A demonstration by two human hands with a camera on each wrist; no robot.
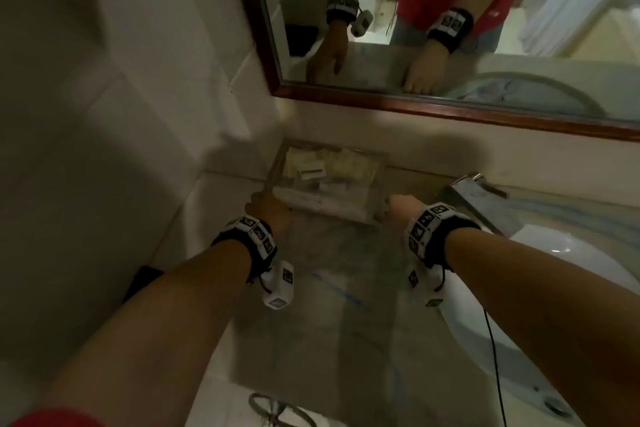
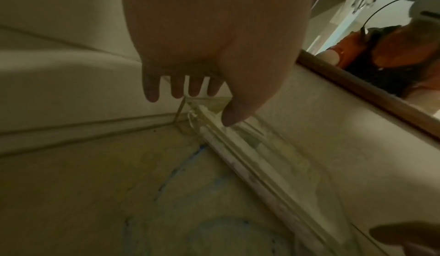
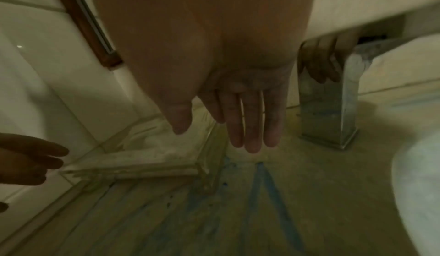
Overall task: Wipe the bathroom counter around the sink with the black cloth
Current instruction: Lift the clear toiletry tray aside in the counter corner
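Blurrily, packets (image 1: 332,166) in clear box (image 1: 379,180) unreadable.

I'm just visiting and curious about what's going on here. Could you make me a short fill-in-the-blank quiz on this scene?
1. Both hands reach for a clear ____ of small items in the counter corner.
2. The metal faucet stands on the ____ hand's side.
3. Above the counter hangs a wood-framed ____.
4. The left hand holds ____.

Missing words: tray; right; mirror; nothing
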